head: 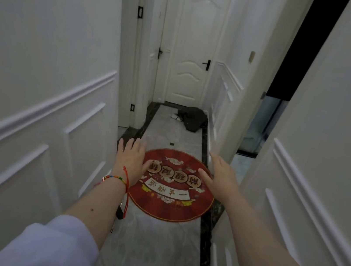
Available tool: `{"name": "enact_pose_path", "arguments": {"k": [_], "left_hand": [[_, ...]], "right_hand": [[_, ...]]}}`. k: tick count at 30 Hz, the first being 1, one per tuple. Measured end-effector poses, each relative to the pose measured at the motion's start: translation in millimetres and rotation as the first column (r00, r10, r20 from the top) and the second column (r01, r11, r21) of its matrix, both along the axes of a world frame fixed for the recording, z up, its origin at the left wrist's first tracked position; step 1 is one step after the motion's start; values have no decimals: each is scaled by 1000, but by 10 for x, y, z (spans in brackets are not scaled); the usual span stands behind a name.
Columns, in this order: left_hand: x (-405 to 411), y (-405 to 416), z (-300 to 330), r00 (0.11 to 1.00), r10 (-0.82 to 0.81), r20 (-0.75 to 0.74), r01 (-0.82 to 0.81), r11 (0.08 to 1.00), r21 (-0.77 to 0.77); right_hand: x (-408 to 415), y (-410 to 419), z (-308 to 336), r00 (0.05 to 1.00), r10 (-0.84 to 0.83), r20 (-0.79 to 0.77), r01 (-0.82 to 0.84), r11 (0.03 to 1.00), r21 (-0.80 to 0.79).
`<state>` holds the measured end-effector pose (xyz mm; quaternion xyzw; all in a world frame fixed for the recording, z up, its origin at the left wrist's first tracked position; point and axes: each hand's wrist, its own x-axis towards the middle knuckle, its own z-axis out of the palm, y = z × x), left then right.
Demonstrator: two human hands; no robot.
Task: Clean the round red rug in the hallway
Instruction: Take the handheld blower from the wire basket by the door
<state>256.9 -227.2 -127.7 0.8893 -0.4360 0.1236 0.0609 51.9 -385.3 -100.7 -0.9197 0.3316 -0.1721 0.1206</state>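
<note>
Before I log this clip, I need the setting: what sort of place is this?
Most likely a narrow hallway in a home: a closed white door at the far end, panelled white walls on both sides, and a round red rug on the marble-look floor.

rug on floor mid-hallway | door at far end | bag before door, beyond rug

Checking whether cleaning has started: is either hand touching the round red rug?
Cannot tell. In the head view the open left hand and right hand overlap the round red rug, but one view cannot show contact or height.
</note>
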Motion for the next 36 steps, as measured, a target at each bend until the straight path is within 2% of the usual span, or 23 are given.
{"name": "enact_pose_path", "arguments": {"k": [5,14,26,36], "left_hand": [[363,-551,-149,999,25,-35,-22,997,70],[964,-1398,-501,991,57,-120,-49,996,69],[2280,-2472,-1056,980,45,-195,-12,986,166],[3173,-3199,-1640,955,79,-286,-21,979,201]], "right_hand": [[487,-593,-118,998,67,-21,-67,998,20],[1278,-1515,-441,989,129,-77,-120,987,108],[2615,-2574,-977,979,108,-174,-74,978,194],[3654,-3307,-1475,948,166,-273,-86,955,282]]}}
